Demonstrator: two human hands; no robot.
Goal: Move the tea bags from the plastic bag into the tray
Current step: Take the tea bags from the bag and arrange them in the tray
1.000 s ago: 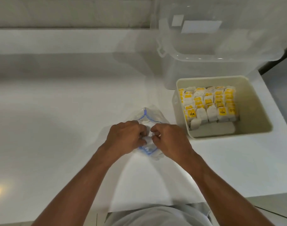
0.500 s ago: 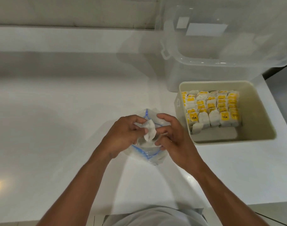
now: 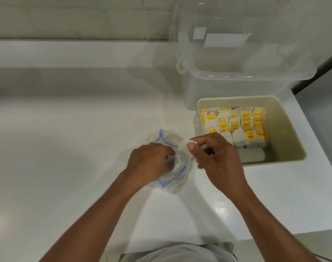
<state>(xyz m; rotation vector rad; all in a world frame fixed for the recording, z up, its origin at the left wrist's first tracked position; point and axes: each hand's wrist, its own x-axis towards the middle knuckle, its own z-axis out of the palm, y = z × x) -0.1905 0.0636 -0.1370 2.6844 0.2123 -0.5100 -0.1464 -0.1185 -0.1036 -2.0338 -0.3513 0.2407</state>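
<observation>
Shirt [image 3: 180, 252]: pale cloth nearest the camera, cut off by the bottom edge.
Left hand [image 3: 150, 163]: fingers curled round the mouth of the plastic bag [image 3: 161, 138], steadying it on the white counter [image 3: 67, 148]; fingertips are hidden in the crumpled film.
Plastic bag: clear with a blue zip line, bunched under and beyond the left fingers. How many tea bags remain inside is hard to make out.
Right hand [image 3: 220, 163]: thumb and forefinger pinch one white tea bag [image 3: 184, 148]; the other fingers curl loosely.
Tea bag: just outside the bag's mouth, so this looks like the lift-out step.
Tray [image 3: 286, 129]: right of and beyond the right fingers. Rows of yellow-tagged tea bags [image 3: 237, 123] stand upright; a bare strip lies nearest. Next, carry it over the near rim and stand it there.
Storage box [image 3: 237, 53]: clear, behind the tray; top cut off, contents unclear.
</observation>
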